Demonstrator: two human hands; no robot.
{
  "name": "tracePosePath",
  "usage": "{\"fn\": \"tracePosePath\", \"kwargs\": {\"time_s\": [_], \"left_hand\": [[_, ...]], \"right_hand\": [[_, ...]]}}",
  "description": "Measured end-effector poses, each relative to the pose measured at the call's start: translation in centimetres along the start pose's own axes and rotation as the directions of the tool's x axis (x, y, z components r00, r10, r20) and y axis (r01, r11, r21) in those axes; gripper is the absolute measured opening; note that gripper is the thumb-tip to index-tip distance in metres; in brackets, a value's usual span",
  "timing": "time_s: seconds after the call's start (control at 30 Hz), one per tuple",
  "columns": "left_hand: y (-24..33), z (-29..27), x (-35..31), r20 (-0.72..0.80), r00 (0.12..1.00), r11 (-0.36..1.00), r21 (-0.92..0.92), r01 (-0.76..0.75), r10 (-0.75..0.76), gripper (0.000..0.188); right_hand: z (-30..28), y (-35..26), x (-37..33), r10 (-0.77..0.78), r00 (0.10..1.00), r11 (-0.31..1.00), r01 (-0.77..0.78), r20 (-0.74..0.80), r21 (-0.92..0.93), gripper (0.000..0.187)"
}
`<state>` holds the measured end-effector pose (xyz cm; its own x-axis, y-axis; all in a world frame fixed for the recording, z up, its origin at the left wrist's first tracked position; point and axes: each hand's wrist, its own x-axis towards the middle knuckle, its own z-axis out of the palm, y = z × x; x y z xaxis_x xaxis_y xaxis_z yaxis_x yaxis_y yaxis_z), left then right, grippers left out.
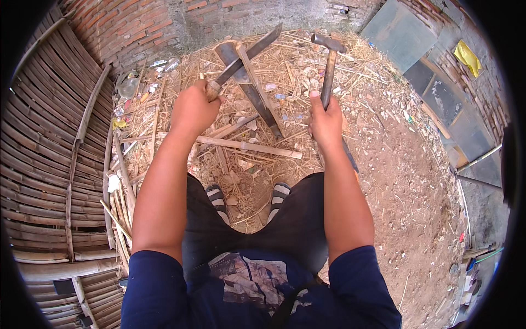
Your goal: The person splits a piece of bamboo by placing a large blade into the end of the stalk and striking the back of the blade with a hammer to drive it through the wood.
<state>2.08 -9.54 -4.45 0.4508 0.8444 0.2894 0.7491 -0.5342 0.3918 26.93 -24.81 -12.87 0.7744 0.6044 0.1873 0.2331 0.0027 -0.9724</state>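
Note:
My left hand (193, 112) is closed around the wooden handle of a machete (256, 46), its dark blade slanting up to the right. That blade crosses a split bamboo piece (253, 90) near its upper end and seems to sit in the split; how deep I cannot tell. The bamboo leans over the littered ground, its lower tip pointing towards my feet. In my right hand (327, 123) is a hammer (329, 66), gripped by its wooden handle with the metal head uppermost. The hammer is apart from the machete, to its right.
A bamboo strip (249, 146) lies before my sandalled feet, among straw and chips. A dark, long tool (349, 156) shows partly beside my right forearm. The slatted bamboo wall (49, 159) stands left, a brick wall (131, 30) behind, panels (402, 35) lean at the right.

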Motion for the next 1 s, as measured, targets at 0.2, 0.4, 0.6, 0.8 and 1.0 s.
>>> {"fn": "tracePosePath", "kwargs": {"time_s": [0.2, 0.4, 0.6, 0.8, 1.0], "left_hand": [[0.0, -4.2, -1.1, -0.112, 0.993, 0.997, 0.059, 0.049, -0.042, 0.039], [0.3, -7.8, -2.7, -0.149, 0.989, 0.998, 0.066, -0.005, 0.015, 0.038], [1.4, -8.9, -4.0, -0.140, 0.990, 0.974, 0.220, 0.059, -0.028, 0.045], [0.9, -7.4, -3.7, -0.181, 0.983, 0.973, 0.227, 0.045, -0.003, 0.050], [-1.0, -6.5, -2.3, -0.271, 0.960, 0.950, 0.313, 0.017, 0.072, 0.045]], "right_hand": [[-0.4, 3.8, -2.7, 0.298, 0.948, 0.923, -0.317, 0.114, 0.217, 0.040], [-1.9, 4.4, -2.0, 0.273, 0.962, 0.960, -0.271, -0.013, 0.066, 0.040], [-1.7, 4.2, -2.0, 0.289, 0.956, 0.946, -0.292, 0.042, 0.144, 0.039], [-1.3, 3.8, -2.5, 0.276, 0.959, 0.952, -0.281, 0.060, 0.119, 0.034], [-1.4, 4.9, -3.1, 0.229, 0.972, 0.971, -0.232, 0.058, 0.058, 0.035]]}}
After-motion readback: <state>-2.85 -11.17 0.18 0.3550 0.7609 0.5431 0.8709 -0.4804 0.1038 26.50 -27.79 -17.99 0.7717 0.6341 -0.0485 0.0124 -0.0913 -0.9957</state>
